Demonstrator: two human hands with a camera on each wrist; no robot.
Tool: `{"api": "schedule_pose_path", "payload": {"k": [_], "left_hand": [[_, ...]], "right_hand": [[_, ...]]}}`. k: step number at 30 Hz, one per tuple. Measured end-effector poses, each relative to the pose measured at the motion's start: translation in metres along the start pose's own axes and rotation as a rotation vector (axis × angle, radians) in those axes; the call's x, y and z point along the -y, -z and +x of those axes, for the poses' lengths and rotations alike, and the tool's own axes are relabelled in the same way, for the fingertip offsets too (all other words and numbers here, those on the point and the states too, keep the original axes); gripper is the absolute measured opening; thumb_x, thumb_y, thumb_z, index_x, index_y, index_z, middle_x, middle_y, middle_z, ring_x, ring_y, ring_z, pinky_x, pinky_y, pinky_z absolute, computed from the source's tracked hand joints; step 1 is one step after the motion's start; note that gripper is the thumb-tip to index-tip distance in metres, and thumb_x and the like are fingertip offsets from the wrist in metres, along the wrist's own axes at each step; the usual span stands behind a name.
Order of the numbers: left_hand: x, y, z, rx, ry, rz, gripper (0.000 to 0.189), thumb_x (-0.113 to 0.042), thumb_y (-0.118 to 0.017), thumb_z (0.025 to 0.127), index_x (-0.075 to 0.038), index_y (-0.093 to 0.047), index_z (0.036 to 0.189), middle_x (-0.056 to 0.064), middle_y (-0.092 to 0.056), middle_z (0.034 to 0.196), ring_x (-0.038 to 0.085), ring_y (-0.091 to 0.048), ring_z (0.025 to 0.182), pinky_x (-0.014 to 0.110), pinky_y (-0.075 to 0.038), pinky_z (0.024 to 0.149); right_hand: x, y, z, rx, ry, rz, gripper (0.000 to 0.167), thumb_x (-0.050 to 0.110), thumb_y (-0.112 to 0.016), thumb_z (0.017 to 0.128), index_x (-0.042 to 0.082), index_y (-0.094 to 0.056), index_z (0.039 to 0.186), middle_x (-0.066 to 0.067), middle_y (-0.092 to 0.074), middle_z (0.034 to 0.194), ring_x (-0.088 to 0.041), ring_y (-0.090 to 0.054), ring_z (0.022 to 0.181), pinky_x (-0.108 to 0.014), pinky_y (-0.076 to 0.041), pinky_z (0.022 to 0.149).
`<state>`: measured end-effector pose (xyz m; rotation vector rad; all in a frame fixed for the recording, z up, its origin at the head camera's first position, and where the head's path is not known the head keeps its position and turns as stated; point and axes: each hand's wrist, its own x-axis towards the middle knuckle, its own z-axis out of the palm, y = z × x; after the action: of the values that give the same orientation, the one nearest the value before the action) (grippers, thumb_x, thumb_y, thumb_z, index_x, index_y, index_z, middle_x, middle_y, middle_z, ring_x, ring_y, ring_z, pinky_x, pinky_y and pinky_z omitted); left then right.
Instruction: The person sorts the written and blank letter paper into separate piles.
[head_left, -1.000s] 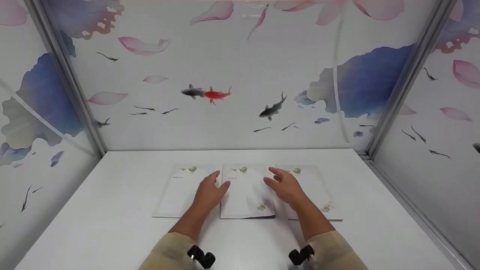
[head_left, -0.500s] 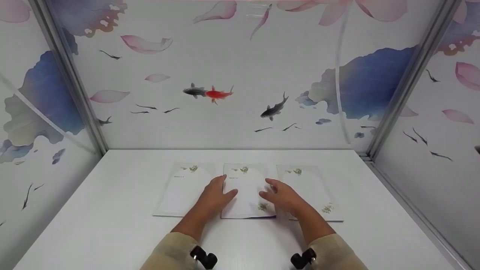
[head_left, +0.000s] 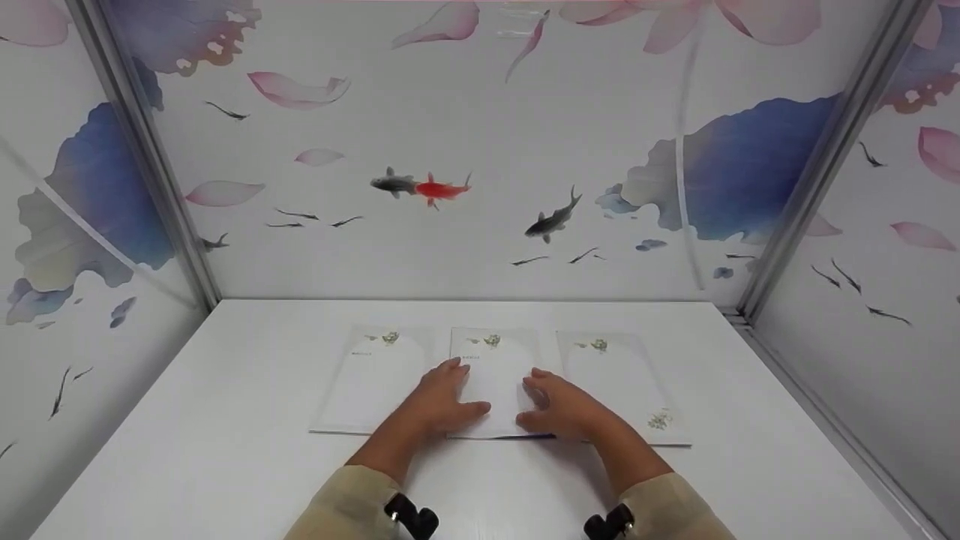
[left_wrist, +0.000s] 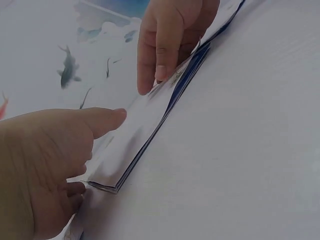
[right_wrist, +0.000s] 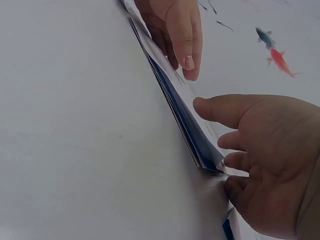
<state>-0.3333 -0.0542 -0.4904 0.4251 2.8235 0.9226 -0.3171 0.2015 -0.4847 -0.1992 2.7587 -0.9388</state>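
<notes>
Three thin white booklets with small green floral prints lie side by side in the head view: a left booklet (head_left: 375,382), a middle booklet (head_left: 499,386) and a right booklet (head_left: 619,382). Over the middle one's left side is my left hand (head_left: 442,405), thumb spread inward. Opposite it, my right hand (head_left: 562,409) is at the right side, fingers loosely bent. Both wrist views show the lower fingers against the side edges of the middle booklet (left_wrist: 122,145), with no grip around it. Dark blue shows between its layers along the near edge (right_wrist: 180,110).
The booklets rest on a white table (head_left: 225,465). A white back panel (head_left: 480,255) printed with fish and petals rises behind, with side panels and grey metal posts (head_left: 795,157) at the corners. Each sleeve carries a black clip-like mount (head_left: 412,516).
Both hands have come down and nearer to me, closing in from the two sides on the middle booklet. The booklets keep their places on the table.
</notes>
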Motion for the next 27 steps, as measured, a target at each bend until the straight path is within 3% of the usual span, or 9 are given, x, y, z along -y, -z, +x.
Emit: {"api": "schedule_pose_path", "payload": {"k": [4,10,19,27], "left_hand": [[0.0001,-0.0016,-0.0015,0.056,-0.024,0.069,0.094,-0.058,-0.076,0.091,-0.011,-0.043,0.165,0.008,-0.029,0.178,0.034,-0.022,0.167,0.055,-0.027,0.135],[-0.0003,-0.0028,-0.0022,0.071,-0.041,0.113,0.096,-0.057,-0.08,0.089,-0.008,-0.043,0.164,0.013,-0.029,0.178,0.035,-0.023,0.167,0.055,-0.028,0.134],[-0.0032,-0.0045,-0.004,0.045,-0.011,0.092,0.087,-0.053,-0.08,0.091,-0.011,-0.049,0.161,0.011,-0.034,0.176,0.035,-0.028,0.166,0.055,-0.031,0.133],[-0.006,-0.0013,-0.0025,-0.008,0.017,0.087,0.073,-0.048,-0.084,0.089,-0.014,-0.061,0.151,0.009,-0.045,0.17,0.035,-0.036,0.162,0.054,-0.034,0.132]], "right_hand": [[0.0014,-0.001,-0.0028,0.008,0.02,-0.042,0.076,0.037,-0.083,0.093,0.015,-0.053,0.159,-0.005,-0.034,0.177,-0.035,-0.026,0.166,-0.059,-0.024,0.135],[-0.0021,-0.0025,-0.0032,0.003,0.072,-0.088,0.073,0.038,-0.082,0.095,0.014,-0.055,0.157,-0.006,-0.037,0.175,-0.035,-0.028,0.166,-0.058,-0.026,0.134],[0.003,-0.0056,-0.0047,-0.043,-0.014,-0.082,0.067,0.039,-0.084,0.093,0.018,-0.061,0.152,-0.003,-0.045,0.171,-0.036,-0.035,0.163,-0.059,-0.029,0.133],[0.0016,0.0004,-0.0026,-0.073,-0.008,-0.049,0.059,0.034,-0.085,0.092,0.017,-0.068,0.145,-0.003,-0.053,0.165,-0.036,-0.043,0.158,-0.058,-0.034,0.13]]}}
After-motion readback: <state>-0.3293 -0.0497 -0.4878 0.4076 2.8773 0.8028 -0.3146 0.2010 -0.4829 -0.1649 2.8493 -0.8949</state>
